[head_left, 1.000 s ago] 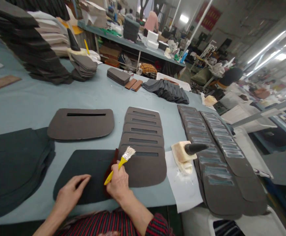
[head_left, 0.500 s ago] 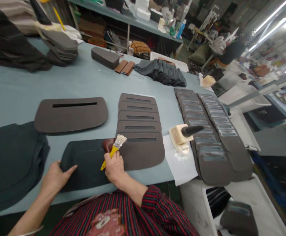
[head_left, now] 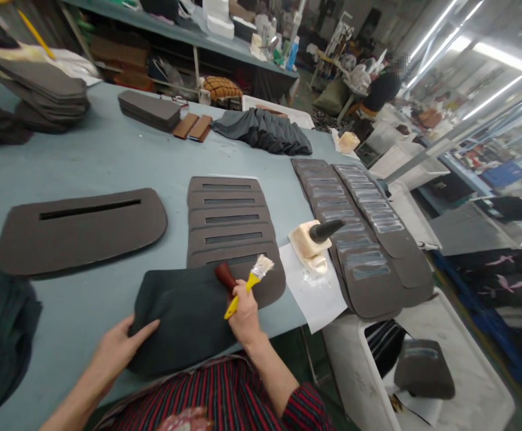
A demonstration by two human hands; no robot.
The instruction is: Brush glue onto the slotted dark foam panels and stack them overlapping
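A dark green fabric piece [head_left: 180, 317] lies at the table's front edge, in front of my body. My left hand [head_left: 120, 347] rests at its left edge, thumb spread on top and the other fingers partly hidden. In my right hand [head_left: 245, 311], at the fabric's right end, is a yellow brush [head_left: 243, 290], bristles pointing up and right. A dark red-brown piece [head_left: 225, 276] shows beside the same hand. Overlapping brown slotted panels [head_left: 231, 221] lie just behind. To the left is another brown slotted panel [head_left: 85, 230].
A cream block with a black handle [head_left: 310, 242] stands on white paper [head_left: 308, 296]. More brown panels [head_left: 369, 269] lie at the right, over a white bin [head_left: 472, 359]. Folded dark cloth [head_left: 0, 335] is at the left. A person [head_left: 382, 93] is far back.
The view has shifted right. Both hands and the green fabric have moved right relative to the panels, and the fabric now overlaps the front of the middle stack. The brush remains in my right hand.
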